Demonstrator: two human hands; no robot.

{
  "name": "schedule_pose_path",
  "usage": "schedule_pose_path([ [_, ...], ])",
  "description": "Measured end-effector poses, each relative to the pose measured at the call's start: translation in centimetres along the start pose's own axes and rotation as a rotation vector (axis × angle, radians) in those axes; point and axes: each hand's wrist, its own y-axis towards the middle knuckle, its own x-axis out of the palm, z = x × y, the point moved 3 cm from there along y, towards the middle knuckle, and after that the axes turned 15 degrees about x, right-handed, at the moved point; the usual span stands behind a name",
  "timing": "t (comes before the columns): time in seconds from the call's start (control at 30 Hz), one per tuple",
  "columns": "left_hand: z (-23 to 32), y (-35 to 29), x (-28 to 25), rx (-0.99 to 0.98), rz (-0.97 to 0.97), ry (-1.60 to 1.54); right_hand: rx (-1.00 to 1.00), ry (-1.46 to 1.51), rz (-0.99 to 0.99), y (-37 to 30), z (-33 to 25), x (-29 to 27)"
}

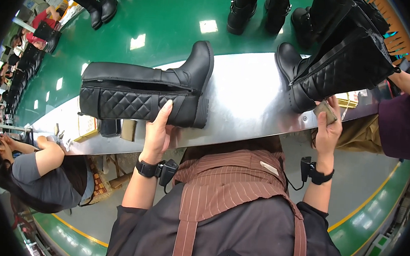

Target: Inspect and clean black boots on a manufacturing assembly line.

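Observation:
A tall black boot [121, 102] with a quilted shaft lies on its side on the metal tabletop [240, 102], its side zip undone and its toe pointing away from me. My left hand [155, 133] grips the boot near the ankle, thumb on top of the quilted side and fingers hidden beneath. In my right hand [328, 134] is a small olive-tan block [325, 112], pinched between thumb and fingers by the table's front edge. Just beyond that hand, a second black quilted boot [340, 66] leans with its zip open; whether the block touches its heel I cannot tell.
A dark case [110, 127] and another tan block [128, 130] lie by the left edge. Several black boots stand on the green surface [169, 21] behind. Co-workers sit close on the left [54, 174] and right [402, 115].

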Motion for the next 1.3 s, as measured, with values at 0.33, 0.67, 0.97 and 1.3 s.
schedule_pose_path([
  [0.33,0.3,-0.2,0.8,0.04,-0.034,-0.006,0.075,-0.134,-0.517,-1.2,-9.8,10.1],
  [0.67,0.6,-0.2,1.6,0.085,-0.023,0.055,0.155,0.071,-0.489,2.0,-7.2,23.3],
  [0.97,0.9,-0.3,1.8,0.118,-0.061,0.092,0.255,0.1,-0.528,3.2,-6.2,23.3],
  [1.3,1.3,-0.7,1.7,0.115,-0.061,0.135,0.326,0.096,-0.599,4.1,-4.9,21.4],
])
